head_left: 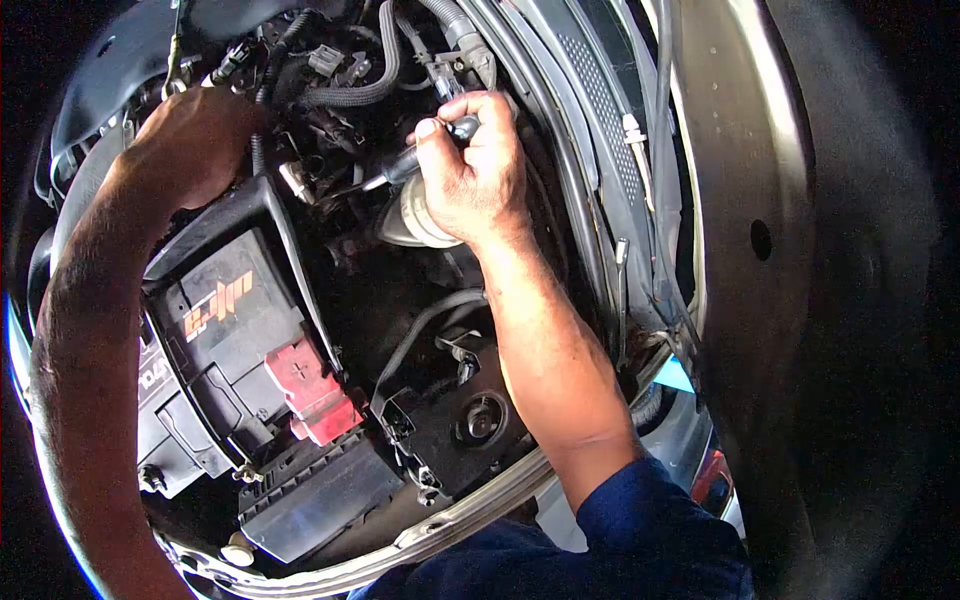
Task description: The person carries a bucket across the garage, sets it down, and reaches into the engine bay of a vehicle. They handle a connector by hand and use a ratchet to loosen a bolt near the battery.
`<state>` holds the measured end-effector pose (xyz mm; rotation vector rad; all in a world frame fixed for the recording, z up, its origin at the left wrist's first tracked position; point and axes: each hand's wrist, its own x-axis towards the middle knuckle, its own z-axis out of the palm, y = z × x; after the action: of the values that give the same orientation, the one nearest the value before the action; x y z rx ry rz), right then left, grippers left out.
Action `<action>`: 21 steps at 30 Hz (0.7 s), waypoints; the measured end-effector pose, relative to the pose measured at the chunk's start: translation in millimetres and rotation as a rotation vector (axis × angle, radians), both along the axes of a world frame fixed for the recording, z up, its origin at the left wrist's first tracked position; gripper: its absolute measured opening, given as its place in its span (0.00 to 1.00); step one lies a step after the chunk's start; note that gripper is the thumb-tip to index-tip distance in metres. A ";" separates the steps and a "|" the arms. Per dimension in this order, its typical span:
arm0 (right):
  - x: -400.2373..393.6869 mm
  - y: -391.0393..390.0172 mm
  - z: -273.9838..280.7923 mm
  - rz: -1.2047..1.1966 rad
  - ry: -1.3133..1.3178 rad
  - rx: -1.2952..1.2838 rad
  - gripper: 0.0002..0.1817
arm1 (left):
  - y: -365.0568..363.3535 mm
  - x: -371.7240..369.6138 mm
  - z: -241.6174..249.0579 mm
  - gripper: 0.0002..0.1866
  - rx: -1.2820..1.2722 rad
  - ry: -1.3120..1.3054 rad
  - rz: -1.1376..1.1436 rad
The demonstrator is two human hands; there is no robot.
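My right hand [475,170] is closed around the dark handle of a screwdriver [402,166], whose metal shaft points left into the engine bay. Just below that hand is a pale, rounded part [428,215], partly covered by it. My left hand [205,140] reaches in at the upper left, beside hoses and connectors; its fingers are mostly hidden, so what they touch does not show. A metal piece [174,85] stands at its far edge. Between the hands lies a small silver cylindrical fitting [296,183].
A car battery [225,290] with a red terminal cover [312,390] sits below my left hand. A black box [320,495] lies at the front. A braided hose [385,70] curves across the top. The body edge [470,515] and a large dark panel [755,330] border the bay.
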<state>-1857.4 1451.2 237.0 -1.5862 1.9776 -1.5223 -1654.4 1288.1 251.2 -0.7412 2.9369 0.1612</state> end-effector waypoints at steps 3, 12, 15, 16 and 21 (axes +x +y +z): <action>1.9 0.5 2.2 -0.008 0.012 0.018 0.11 | 5.3 3.2 8.3 0.18 -0.030 0.033 -0.002; 0.9 -2.4 -0.3 -0.014 -0.020 0.024 0.13 | 26.0 34.0 7.0 0.12 0.107 0.698 0.039; 4.2 -4.8 2.2 -0.019 0.131 -0.007 0.14 | 39.0 33.1 -10.1 0.12 0.300 0.735 0.284; 5.3 -4.5 3.4 -0.030 0.094 0.044 0.14 | 41.7 31.6 -11.3 0.13 0.330 0.728 0.269; 10.8 -4.4 12.4 -0.042 0.263 -0.004 0.14 | 65.2 -13.1 19.6 0.18 0.463 0.439 0.355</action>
<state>-1846.7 1446.8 249.3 -1.8402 2.1546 -1.3928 -1667.5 1353.3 270.8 -1.2601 2.9119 1.1184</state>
